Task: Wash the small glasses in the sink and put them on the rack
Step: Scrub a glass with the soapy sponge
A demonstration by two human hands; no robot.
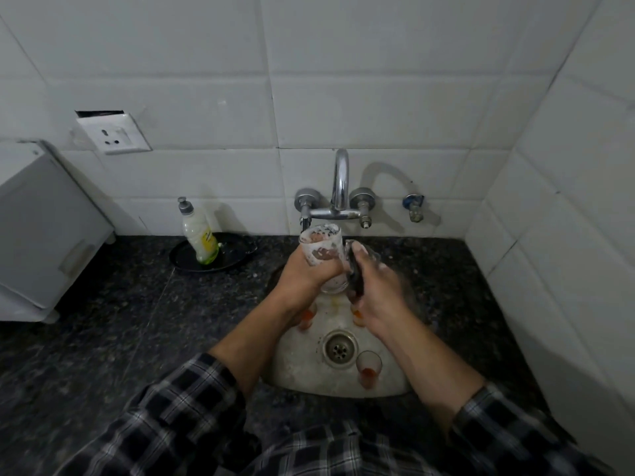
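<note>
Scrub step: left hand (pixel 302 274) fingers wrap soapy glass (pixel 321 255); right hand (pixel 376 293) fingers pinch dark scrubber (pixel 354 273) against it. Next: rinse; rack not in view.

Over the back half of the sink (pixel 292 372), the left hand (pixel 302 274), gripping a soapy glass (pixel 321 247), and the right hand (pixel 376 292), gripping a dark scrubber (pixel 354 274), fill the space just under the tap spout (pixel 341 180). There is little gap between spout and glass rim. 3 more glasses block the basin floor: the left glass (pixel 306 317) and middle glass (pixel 358 314) sit partly hidden beneath the wrists, and the front glass (pixel 368 369) stands just right of the drain (pixel 339 348). The floor left of the drain is bare. The counter (pixel 137 310) left of the sink lies open up to a black plate (pixel 184 261) with a soap bottle (pixel 199 237) and a white box (pixel 44 235). On the right, only a narrow strip of counter separates the sink from the side wall (pixel 567 269).
</note>
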